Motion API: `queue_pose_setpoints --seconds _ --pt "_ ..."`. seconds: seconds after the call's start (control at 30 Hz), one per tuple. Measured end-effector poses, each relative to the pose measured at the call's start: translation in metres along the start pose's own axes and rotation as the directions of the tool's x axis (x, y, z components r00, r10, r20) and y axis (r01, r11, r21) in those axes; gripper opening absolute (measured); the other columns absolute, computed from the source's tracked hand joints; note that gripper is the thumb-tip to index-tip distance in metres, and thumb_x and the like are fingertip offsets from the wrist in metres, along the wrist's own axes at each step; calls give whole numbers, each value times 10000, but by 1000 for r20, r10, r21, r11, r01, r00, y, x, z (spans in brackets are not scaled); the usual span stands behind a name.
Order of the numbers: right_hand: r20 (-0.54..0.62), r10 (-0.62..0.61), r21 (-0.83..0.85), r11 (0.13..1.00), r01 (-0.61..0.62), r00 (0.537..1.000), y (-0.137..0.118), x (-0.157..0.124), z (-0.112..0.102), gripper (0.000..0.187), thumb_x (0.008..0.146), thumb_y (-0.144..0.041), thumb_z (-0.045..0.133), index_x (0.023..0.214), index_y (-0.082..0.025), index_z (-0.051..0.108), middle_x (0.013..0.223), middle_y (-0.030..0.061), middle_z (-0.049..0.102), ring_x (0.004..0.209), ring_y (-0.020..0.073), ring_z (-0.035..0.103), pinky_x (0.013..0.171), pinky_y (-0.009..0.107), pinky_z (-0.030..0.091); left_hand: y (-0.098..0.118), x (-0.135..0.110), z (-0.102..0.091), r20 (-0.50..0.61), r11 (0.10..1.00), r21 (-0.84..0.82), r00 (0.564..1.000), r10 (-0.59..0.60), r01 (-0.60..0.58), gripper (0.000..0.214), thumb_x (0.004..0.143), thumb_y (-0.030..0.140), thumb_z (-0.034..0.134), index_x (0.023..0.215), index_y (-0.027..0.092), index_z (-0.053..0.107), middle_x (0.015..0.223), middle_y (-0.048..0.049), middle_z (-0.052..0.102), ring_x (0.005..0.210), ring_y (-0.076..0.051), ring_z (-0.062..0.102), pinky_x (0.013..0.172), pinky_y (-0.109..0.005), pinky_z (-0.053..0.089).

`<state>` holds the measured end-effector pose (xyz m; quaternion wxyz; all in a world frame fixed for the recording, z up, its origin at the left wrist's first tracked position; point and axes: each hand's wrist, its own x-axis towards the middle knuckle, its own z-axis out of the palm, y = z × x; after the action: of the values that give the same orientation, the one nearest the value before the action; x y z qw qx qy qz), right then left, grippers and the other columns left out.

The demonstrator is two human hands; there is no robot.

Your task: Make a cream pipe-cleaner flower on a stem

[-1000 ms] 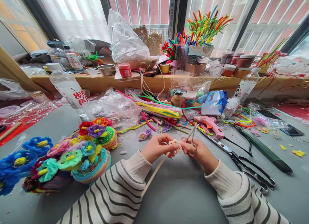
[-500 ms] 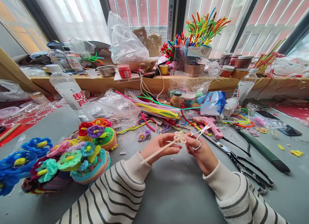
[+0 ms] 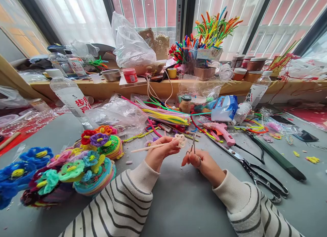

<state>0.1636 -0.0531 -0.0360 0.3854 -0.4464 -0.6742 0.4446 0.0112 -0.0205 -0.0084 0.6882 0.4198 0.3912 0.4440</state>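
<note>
Around one pink glue gun (image 3: pixel 222 132) are two scissors: one small pair of scissors (image 3: pixel 193 144) to its left, one pair of black-handled shears (image 3: pixel 240 158) in front; one cream chenille flower (image 3: pixel 180 140) farther left; one dark-lidded jar (image 3: pixel 185 105) behind-left.

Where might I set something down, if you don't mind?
Mostly bare tabletop lies between the striped sleeves and right of the large scissors' handles. Crowded: toward the ledge, with pipe cleaners and a pink glue gun; left, with fuzzy flowers.

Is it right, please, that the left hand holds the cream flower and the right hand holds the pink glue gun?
Not quite: in the head view, the right hand holds small scissors, not the pink glue gun; the left hand holds the cream flower.
</note>
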Motion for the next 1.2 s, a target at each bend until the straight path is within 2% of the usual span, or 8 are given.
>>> queue_pose_setpoints --seconds 0.13,0.3,0.93,1.2 --pt "79 -63 -76 995 69 995 -3 -2 5 646 703 -626 170 603 -142 586 648 20 455 611 121 420 595 245 320 -2 1 0 -25 998 -47 999 43 -44 134 585 194 622 619 122 515 627 10 593 587 -79 560 619 -208 453" --pt "130 -35 -90 995 47 991 -7 -3 7 645 678 -652 174 607 -137 555 642 21 469 595 122 420 560 243 323 -2 0 2 -5 999 -21 999 47 -47 143 581 185 624 620 120 504 625 12 584 588 -77 553 610 -209 453" --pt "96 -57 -96 993 66 994 0 -3 7 585 706 -612 230 531 -140 530 588 14 467 578 116 431 564 240 321 0 -1 5 -3 1000 2 1000 27 -27 151 568 188 632 605 121 502 606 25 568 578 -72 547 614 -217 455" --pt "69 -13 -125 992 22 998 2 -3 6 566 698 -609 272 502 -141 525 562 11 467 555 115 444 573 245 341 0 -1 4 2 999 4 999 39 -39 164 567 201 632 605 121 493 596 24 560 560 -76 547 597 -218 453"
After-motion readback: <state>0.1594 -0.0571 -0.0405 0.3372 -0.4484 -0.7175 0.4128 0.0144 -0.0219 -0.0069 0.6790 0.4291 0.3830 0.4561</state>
